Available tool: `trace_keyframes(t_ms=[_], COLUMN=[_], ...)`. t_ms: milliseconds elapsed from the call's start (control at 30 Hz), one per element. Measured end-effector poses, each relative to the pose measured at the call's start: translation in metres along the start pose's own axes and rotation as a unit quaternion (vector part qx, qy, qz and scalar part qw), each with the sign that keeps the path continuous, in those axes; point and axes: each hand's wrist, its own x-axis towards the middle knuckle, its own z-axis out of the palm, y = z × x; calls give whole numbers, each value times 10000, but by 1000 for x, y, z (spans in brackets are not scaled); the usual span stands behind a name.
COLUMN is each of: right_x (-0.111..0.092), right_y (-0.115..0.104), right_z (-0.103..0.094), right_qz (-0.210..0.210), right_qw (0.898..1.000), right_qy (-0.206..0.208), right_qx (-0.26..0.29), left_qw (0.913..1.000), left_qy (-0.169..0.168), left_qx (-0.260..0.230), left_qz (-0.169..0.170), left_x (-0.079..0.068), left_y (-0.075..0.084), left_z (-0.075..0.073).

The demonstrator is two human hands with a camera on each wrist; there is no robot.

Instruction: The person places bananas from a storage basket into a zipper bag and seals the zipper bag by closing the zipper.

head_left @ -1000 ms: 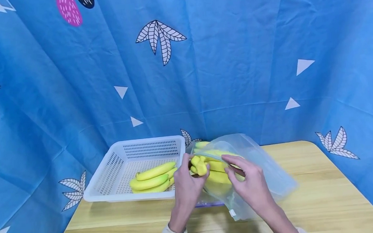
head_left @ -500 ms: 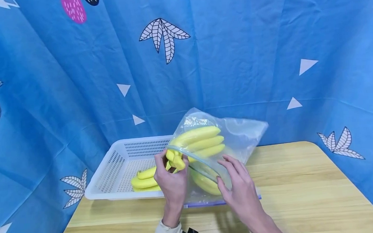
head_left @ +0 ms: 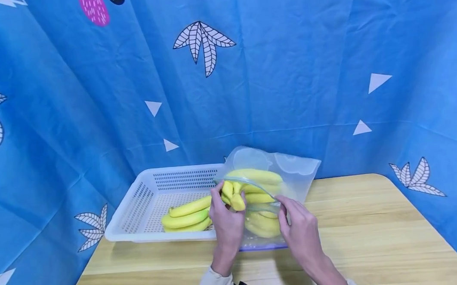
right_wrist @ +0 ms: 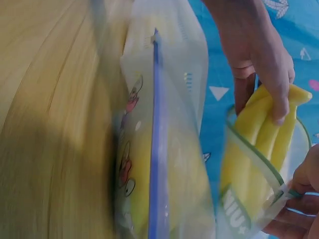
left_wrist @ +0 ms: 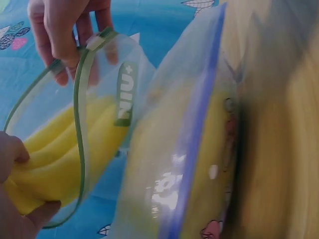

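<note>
My left hand [head_left: 229, 228] grips a bunch of bananas [head_left: 237, 201] by its stem end. The rest of the bunch lies inside a clear zip bag [head_left: 293, 169] with a green seal, the stems at its mouth. My right hand [head_left: 304, 231] pinches the edge of that bag's mouth, next to the slider end in the right wrist view. Through the plastic, the banana fingers [left_wrist: 94, 132] show beside a green printed label [left_wrist: 125, 94]. Nearer to me on the table, below the hands, is a second clear bag [right_wrist: 174, 164] with a purple seal and bananas inside.
A white perforated basket [head_left: 118, 225] stands to the left, with another bunch of bananas [head_left: 184, 221] inside. The wooden table [head_left: 377, 233] extends to the right. A patterned blue cloth [head_left: 287, 79] hangs behind and at both sides.
Both hands first moved left, lifting the green-seal bag, then came back right with the bananas and the bag. The bag's far end, earlier draped to the right, now lies behind the hands.
</note>
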Motion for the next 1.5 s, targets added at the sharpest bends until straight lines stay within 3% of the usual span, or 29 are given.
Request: trace_keyframes(t_ms=[133, 400, 467, 533, 633, 700, 800, 900, 967, 1033, 1133, 1233, 1333, 1500], right_x=[-1, 1, 0, 0, -1, -1, -1, -1, -2, -2, -1, -1, 0, 4], right_y=[2, 4, 5, 7, 11, 13, 14, 14, 14, 14, 14, 14, 14, 15], right_z=[2, 3, 4, 5, 7, 8, 9, 8, 8, 6, 4, 2, 0, -5], right_qz=[-145, -153, -115, -46, 80, 150, 176, 213, 271, 331, 355, 284, 193, -101], right_qw=[9999, 9998, 9999, 10000, 9999, 9997, 9993, 9992, 9990, 9987, 9981, 9980, 9975, 9974], right_qy=[6, 9, -13, -30, -104, -179, -305, -333, -307, -253, -217, -297, -406, -449], right_qx=[-90, -145, -128, -82, -74, -82, -79, 37, 168, 289, 446, 490, 552, 559], left_qw=[9984, 9848, 9798, 9699, 9384, 9152, 9034, 8785, 8507, 8121, 7642, 7230, 6991, 6759], left_qy=[-338, -986, -1010, -948, -636, -487, -647, -1102, -1400, -1641, -1911, -2074, -2296, -2825], left_qx=[439, 675, 471, -252, -1647, -2246, -2354, -2706, -3124, -3641, -4192, -4514, -4570, -4638], left_qz=[-134, -1259, -1662, -2228, -2970, -3311, -3524, -3781, -3989, -4255, -4515, -4801, -4997, -4982], left_x=[-4, -1, 0, 1, 2, 3, 4, 6, 8, 9, 9, 9, 8, 9], left_y=[-1, 1, 2, 2, 4, 5, 9, 10, 10, 9, 8, 6, 5, 2], left_z=[1, -7, -8, -8, -8, -8, -10, -13, -15, -17, -18, -18, -17, -14])
